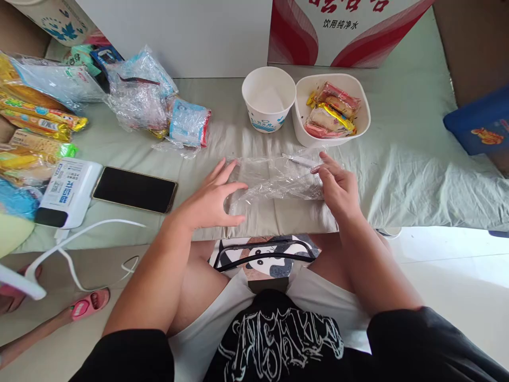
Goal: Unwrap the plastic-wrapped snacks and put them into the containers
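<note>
A clear plastic bag (264, 178) lies flat and crinkled on the cloth-covered surface in front of me. At its left end is my left hand (217, 199), thumb and fingers spread apart. My right hand (338, 183) is at the bag's right end with its fingers closed together at the plastic; it looks pinched on the edge. A thin white strip (300, 159) shows near the right fingertips. Just beyond the bag stand a white paper cup (268, 101) and a white square bowl (332, 140) holding several wrapped snacks (334, 114).
A phone (135, 189) and a white power bank (69, 191) with a cable lie to the left. Plastic-wrapped packs (143, 95) and snack packets (35, 114) crowd the far left. A red-and-white carton (345, 37) stands behind, and a blue box (479, 124) sits far right.
</note>
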The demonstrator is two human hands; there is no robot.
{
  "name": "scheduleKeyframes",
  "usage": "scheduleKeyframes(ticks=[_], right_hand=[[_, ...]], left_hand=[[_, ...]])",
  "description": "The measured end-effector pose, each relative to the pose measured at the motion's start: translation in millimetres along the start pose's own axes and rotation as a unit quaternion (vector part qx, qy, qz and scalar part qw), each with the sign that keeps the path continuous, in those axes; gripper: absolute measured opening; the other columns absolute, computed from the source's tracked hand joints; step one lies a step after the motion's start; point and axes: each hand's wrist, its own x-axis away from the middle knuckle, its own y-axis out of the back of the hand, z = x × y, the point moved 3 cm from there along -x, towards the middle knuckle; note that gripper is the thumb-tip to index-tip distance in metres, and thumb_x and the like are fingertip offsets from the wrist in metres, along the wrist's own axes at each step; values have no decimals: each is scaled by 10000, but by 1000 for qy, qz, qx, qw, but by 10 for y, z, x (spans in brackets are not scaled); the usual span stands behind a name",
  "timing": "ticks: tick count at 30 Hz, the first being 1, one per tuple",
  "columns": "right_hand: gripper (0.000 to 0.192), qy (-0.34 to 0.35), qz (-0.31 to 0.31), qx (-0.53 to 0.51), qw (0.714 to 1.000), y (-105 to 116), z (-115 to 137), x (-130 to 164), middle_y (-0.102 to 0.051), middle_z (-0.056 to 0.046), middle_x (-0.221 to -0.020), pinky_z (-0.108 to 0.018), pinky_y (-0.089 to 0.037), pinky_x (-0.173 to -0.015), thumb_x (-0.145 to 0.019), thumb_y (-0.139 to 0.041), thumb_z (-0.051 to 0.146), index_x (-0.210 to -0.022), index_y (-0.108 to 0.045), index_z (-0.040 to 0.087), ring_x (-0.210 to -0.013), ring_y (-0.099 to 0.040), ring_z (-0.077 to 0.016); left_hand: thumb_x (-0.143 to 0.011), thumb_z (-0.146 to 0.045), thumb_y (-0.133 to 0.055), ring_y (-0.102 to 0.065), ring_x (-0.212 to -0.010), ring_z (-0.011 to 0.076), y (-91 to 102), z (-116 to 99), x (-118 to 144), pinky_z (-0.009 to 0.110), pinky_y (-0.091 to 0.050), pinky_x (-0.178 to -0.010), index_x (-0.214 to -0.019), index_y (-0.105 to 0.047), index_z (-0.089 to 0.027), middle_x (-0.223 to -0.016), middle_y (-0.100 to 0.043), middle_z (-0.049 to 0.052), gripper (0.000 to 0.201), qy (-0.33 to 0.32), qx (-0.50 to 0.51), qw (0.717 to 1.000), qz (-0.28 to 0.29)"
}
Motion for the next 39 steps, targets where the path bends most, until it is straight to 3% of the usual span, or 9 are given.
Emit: scheduleKeyframes(ticks=[3, 6, 12, 16, 19, 23, 28, 33, 39], right_hand=[[333, -13, -4, 10, 1000, 28, -35, -15, -815, -76, -1055, -559, -466, -1179, -962, -584, 428, -716, -718, 248, -1435, -614, -322], [364, -8, 1, 16, 1000, 56, -49, -19, -800, -88, -1083, -545, -465, -1168, -980, -547, 445, -748, -748, 249, -1429, -605, -319], [436, -8, -7, 57, 998, 108, -78, -24, -615, -51, -711, -544, -490, -1113, -1001, -508, 515, -736, -761, 277, -1068, -657, -294], [437, -9, -30, 54, 998, 127, -134, -37, -693, -111, -1009, -563, -450, -1165, -973, -548, 559, -750, -766, 253, -1281, -603, -328], [446, -19, 3, 30, 999, 104, -176, -50, -699, -132, -1279, -560, -409, -1209, -955, -574, 586, -766, -780, 238, -1432, -539, -340], [405, -45, 58, 9, 997, 81, -174, -65, -714, -100, -1380, -577, -322, -1265, -949, -591, 557, -824, -807, 238, -1442, -555, -331], [369, -32, 69, -42, 996, 99, -75, -66, -803, -54, -1106, -487, -461, -1159, -958, -561, 522, -865, -810, 267, -1211, -701, -280], [360, 27, -56, -95, 994, 159, 10, -37, -779, -59, -937, -439, -535, -1024, -956, -566, 505, -779, -758, 257, -1029, -726, -254], [376, -25, -41, -158, 986, 115, -59, -24, -687, -39, -797, -336, -552, -761, -948, -616, 542, -755, -721, 236, -761, -664, -176]], left_hand=[[-846, -310, -688, -176, -1675, 397, -12, 17, -2, 621, -291, -1328, -1100, -824, -245, -1785, -295, 28, 295, -8, -10, 999, -38], [-928, -280, -556, -230, -1661, 384, -12, 60, -55, 624, -268, -1339, -877, -833, -225, -1754, -362, 3, 287, -8, -11, 997, -81], [-914, -258, -627, -162, -1673, 366, 46, 169, -182, 566, -286, -1348, -985, -821, -267, -1789, -232, -77, 206, -6, -17, 973, -230], [-962, -353, -532, -387, -1581, 357, 71, 145, -279, 548, -427, -1257, -954, -811, -216, -1641, -515, 42, 310, 36, 41, 972, -229], [-944, -369, -501, -662, -1314, 300, 107, 98, -332, 460, -542, -1132, -883, -793, -203, -1236, -780, 89, 341, 61, 121, 962, -235], [-894, -365, -549, -752, -1040, 251, 131, 101, -346, 383, -597, -1003, -785, -772, -230, -937, -811, 45, 282, 37, 220, 938, -265], [-844, -386, -611, -739, -863, 235, 118, 170, -330, 379, -617, -820, -701, -758, -234, -813, -770, 42, 255, -6, 303, 914, -270], [-746, -342, -686, -721, -836, 230, 147, 172, -328, 365, -607, -802, -663, -718, -218, -751, -731, 45, 152, 13, 348, 878, -328], [-892, -395, -680, -632, -596, 137, 106, 167, -358, 270, -466, -478, -773, -655, -223, -855, -702, 34, 211, 113, 408, 836, -350]])
